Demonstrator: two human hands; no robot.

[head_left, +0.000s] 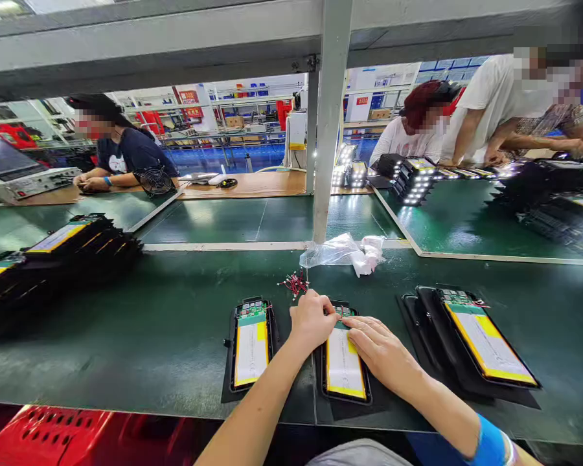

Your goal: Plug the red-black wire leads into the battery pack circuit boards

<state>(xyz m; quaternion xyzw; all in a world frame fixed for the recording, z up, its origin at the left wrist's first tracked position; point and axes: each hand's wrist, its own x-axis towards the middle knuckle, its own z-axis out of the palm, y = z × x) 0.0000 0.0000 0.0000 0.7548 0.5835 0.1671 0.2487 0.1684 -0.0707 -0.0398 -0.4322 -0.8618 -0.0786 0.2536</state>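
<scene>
Both my hands work on a black case with a yellow-edged battery pack (343, 371) lying on the green mat in front of me. My left hand (311, 320) is curled at the case's top end, its fingertips pressed on the green circuit board there. My right hand (379, 348) lies over the pack's upper right, fingers pinched toward the same spot. What the fingertips hold is hidden. A second case with battery (251, 344) lies just left of my left hand. A small heap of red wires (294, 283) sits just beyond my left hand.
A stack of black cases topped by a battery (486, 340) lies at the right. Another long stack (53, 255) lies at the left. A crumpled clear bag (342, 251) rests by a grey post (330, 123). People work at benches beyond. A red crate (48, 437) sits below the table edge.
</scene>
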